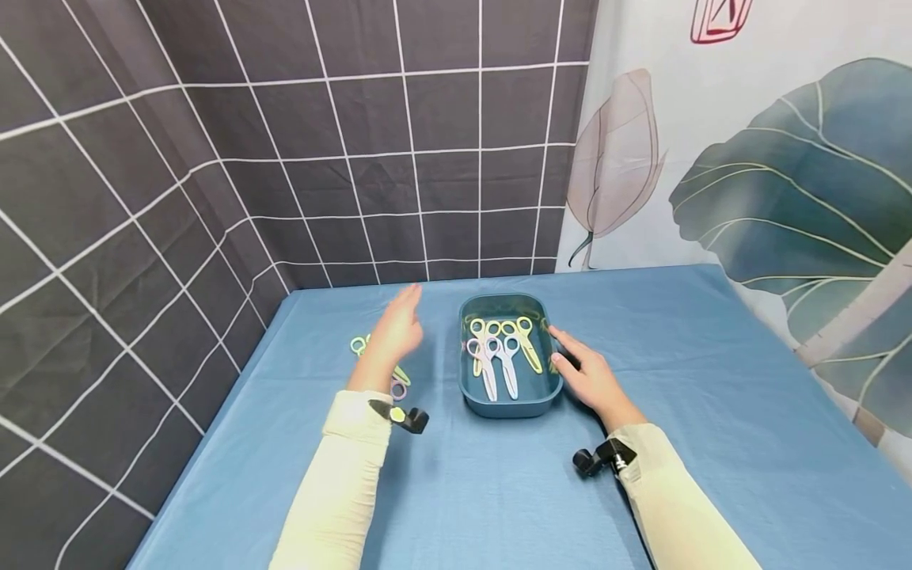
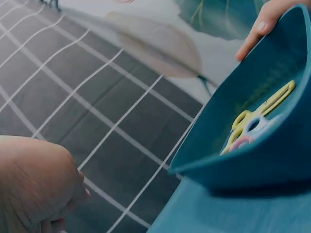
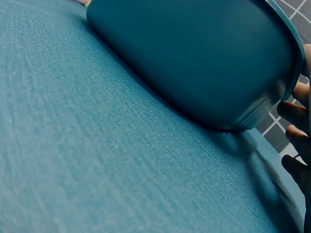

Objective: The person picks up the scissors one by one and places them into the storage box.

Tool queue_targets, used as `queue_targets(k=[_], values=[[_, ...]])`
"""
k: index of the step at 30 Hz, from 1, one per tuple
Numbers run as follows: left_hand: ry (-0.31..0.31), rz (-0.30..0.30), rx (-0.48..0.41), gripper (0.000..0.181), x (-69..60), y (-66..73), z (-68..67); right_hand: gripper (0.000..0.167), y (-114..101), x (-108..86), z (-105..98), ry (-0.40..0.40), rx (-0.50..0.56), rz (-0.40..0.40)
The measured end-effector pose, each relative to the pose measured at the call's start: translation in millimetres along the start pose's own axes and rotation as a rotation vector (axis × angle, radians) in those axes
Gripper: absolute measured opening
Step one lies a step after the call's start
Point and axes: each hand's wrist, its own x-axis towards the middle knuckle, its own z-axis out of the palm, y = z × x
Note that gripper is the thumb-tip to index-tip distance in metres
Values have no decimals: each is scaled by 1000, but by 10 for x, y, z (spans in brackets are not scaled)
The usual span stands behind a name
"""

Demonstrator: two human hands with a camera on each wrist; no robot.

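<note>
A dark teal plastic bin (image 1: pixel 511 408) stands on the blue cloth. Inside it lie several small craft scissors: yellow pairs (image 1: pixel 529 351), a lilac pair (image 1: pixel 488 372) and a pale blue pair (image 1: pixel 509 372). My right hand (image 1: pixel 587 378) touches the bin's right rim, its fingers extended and fairly straight. Left of the bin, my left hand (image 1: pixel 393 332) is raised over the cloth with nothing visible in it. Beneath and behind that hand lie green scissors (image 1: pixel 359 345) and a pinkish-purple handle loop (image 1: pixel 399 389), both partly hidden by the hand and wrist.
Blue cloth (image 1: pixel 456 491) covers the table. A dark grid-patterned curtain (image 1: pixel 370 182) hangs behind and to the left; a white leaf-printed curtain (image 1: pixel 641 237) hangs at the right. Each wrist wears a black camera mount, with a cable along the right arm.
</note>
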Motion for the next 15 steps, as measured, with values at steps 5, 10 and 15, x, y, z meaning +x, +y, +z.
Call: queue_targets(k=[5, 10, 15], values=[[-10, -114, -28, 56, -171, -169, -34, 53, 13, 4, -1, 3, 1, 7], [50, -233, -30, 45, -332, -299, 22, 52, 22, -1, 0, 11, -3, 4], [132, -370, -18, 15, -462, -415, 119, 53, 6, -5, -3, 4, -4, 3]])
